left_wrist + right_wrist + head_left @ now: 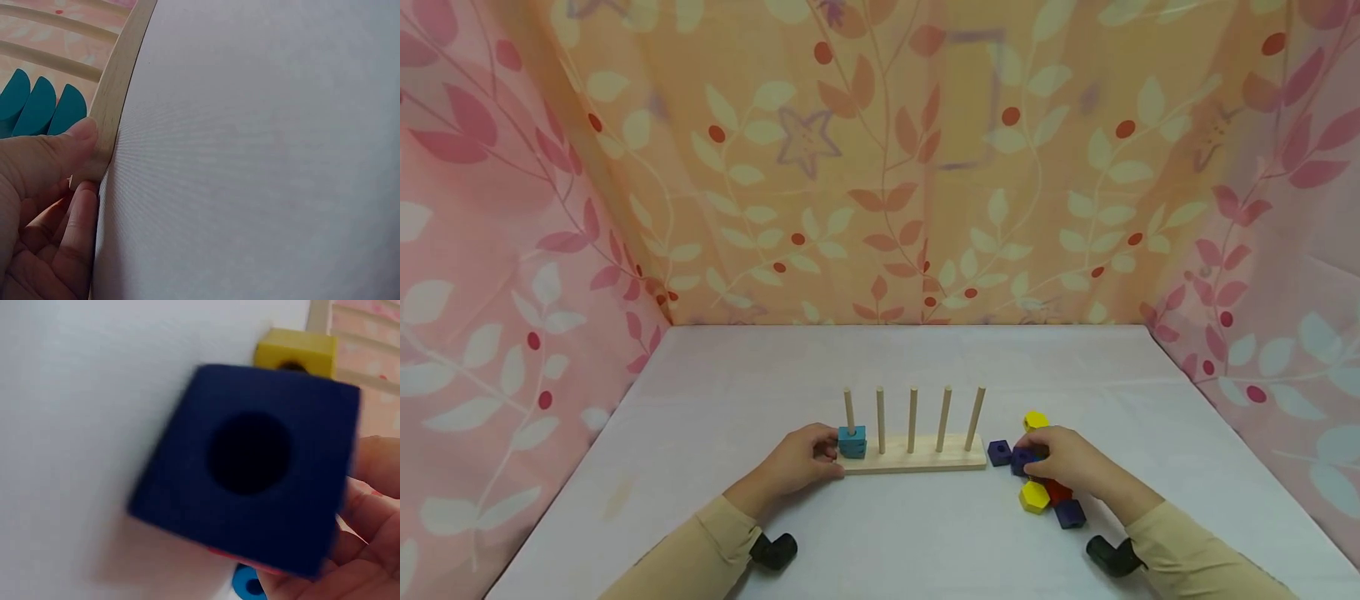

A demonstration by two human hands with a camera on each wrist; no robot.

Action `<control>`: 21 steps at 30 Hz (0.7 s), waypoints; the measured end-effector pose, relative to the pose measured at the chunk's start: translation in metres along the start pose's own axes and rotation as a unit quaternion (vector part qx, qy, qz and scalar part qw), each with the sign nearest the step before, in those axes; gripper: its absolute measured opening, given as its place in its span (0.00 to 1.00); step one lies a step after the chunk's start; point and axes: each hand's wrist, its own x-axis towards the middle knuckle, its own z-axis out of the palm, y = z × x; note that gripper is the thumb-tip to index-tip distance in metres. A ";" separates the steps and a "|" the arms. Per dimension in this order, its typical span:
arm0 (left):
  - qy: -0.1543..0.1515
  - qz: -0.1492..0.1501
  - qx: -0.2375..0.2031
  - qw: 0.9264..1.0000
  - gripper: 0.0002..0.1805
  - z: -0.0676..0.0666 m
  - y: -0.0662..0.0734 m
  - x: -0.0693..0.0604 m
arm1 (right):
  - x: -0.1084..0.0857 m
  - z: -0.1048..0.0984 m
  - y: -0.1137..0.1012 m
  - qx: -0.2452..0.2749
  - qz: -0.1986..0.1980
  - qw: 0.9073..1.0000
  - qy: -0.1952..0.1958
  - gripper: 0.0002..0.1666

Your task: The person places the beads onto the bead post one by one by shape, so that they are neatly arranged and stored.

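Observation:
A wooden peg stand (912,461) with several upright pegs sits on the table. Teal blocks (852,442) are stacked on its leftmost peg; three show in the left wrist view. My left hand (807,457) grips the left end of the base, thumb (80,132) on one side and fingers beneath. To the stand's right, my right hand (1063,457) pinches a dark purple block (1022,461) between thumb and fingers. A dark block (250,506) with a round hole fills the right wrist view and covers the fingertips, so the grasp is hidden there.
Around the right hand lie another purple block (999,452), a yellow hexagonal block (1034,497), a second yellow block (1036,420), a red piece (1058,492) and a nearer purple block (1071,514). A blue round piece (247,582) is partly hidden. Patterned cloth surrounds the table.

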 end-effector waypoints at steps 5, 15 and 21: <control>0.001 -0.003 0.005 1.000 0.24 0.001 -0.001 0.001 | -0.001 -0.011 -0.004 0.043 -0.022 0.999 0.021 0.17; 0.006 0.003 0.007 1.000 0.25 0.001 0.000 -0.002 | -0.005 -0.047 -0.032 0.087 -0.060 0.992 0.073 0.20; 0.003 -0.011 0.002 1.000 0.24 0.000 0.003 -0.002 | -0.008 -0.067 -0.061 0.093 -0.115 0.982 0.116 0.19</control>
